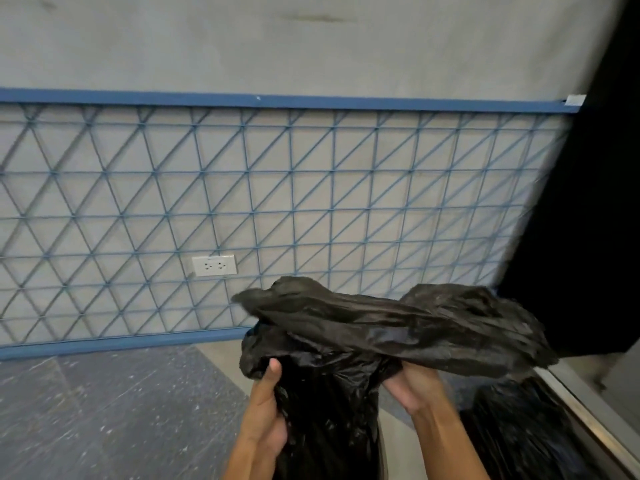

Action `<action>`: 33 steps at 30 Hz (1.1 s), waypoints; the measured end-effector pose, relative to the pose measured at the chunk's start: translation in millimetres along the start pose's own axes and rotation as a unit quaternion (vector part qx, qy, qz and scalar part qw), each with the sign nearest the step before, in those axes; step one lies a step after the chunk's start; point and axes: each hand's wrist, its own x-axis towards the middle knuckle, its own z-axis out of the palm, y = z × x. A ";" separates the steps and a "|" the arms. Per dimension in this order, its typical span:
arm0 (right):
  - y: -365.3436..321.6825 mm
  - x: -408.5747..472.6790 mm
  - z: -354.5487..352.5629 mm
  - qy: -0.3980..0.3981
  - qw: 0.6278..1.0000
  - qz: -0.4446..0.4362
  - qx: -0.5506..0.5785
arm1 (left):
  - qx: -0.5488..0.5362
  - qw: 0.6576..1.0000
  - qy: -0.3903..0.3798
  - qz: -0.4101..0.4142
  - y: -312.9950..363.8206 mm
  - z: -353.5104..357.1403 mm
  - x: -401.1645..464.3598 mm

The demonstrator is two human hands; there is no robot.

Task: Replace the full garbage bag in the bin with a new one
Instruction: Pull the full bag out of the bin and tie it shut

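While both hands work at the top of the black garbage bag [329, 393], the relation that matters is how its gathered mouth lies across them: the loose upper plastic is pulled into a twisted band [398, 327] whose long axis runs roughly left to right, from a bunched end above the left hand [265, 407] out past the right hand [412, 386] toward the dark opening on the right. The bag's body hangs straight down between the two forearms, close to the person, its lower part out of view. The left hand is nearest the neck, with the thumb laid up against the plastic and the grip clenched on the bag just below the bunch. The right hand comes up under the band from beneath; its palm faces up and its fingers vanish into the folds, so it appears to be grasping the plastic, though how tightly cannot be seen. A second mass of black plastic [519, 434] sits low at the right beside a metal edge [585, 420]; whether that is the bin's liner I cannot tell. My judgement is that the neck is being twisted or knotted, so the next move would turn on the right hand carrying the band's free end around the left
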 end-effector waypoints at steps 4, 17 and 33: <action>10.0 10.2 -2.6 0.002 0.993 -0.073 0.097 | -0.064 0.998 0.000 -0.002 8.3 8.5 7.6; 3.5 21.1 20.7 0.109 0.988 0.030 -0.109 | 0.045 0.989 -0.048 -0.135 6.7 22.8 1.4; 25.3 -2.9 -1.5 0.046 0.986 -0.097 0.129 | -0.102 0.993 -0.055 -0.001 0.2 25.4 0.9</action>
